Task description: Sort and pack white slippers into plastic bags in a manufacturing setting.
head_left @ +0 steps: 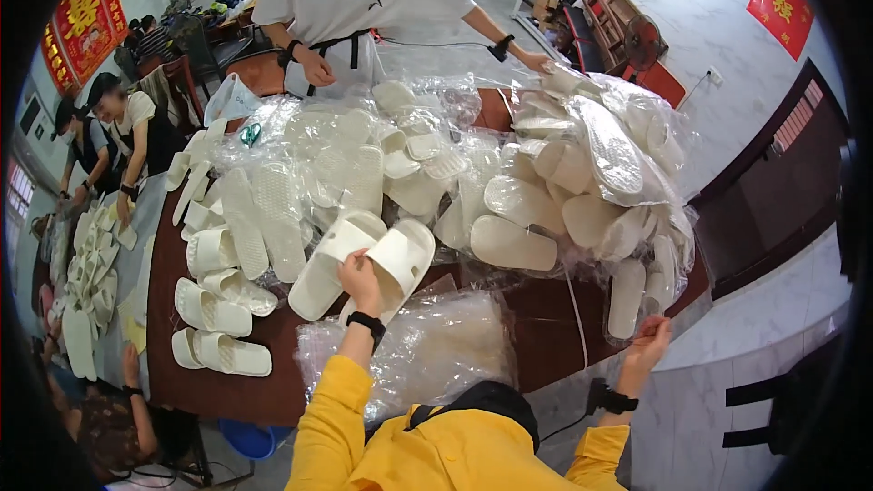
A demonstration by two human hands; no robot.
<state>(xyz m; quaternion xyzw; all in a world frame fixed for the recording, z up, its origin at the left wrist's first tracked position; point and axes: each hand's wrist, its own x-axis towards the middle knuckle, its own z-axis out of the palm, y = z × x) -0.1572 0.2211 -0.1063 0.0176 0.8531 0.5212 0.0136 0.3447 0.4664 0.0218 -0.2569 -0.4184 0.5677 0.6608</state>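
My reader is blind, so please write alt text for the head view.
A person's left hand holds a pair of white slippers over a brown table crowded with more slippers and clear plastic bags. The right hand is near bagged slippers.

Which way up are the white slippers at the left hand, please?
Upright: the white slippers at the left hand show their broad straps and part of their footbeds to the camera, with undersides hidden.

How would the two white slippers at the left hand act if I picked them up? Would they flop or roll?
The white slippers at the left hand probably wouldn't flop much: their soles look thick and their straps stand arched. They're likely light, with no heavy-looking parts showing. Rolling seems unlikely because the soles are long and flat.
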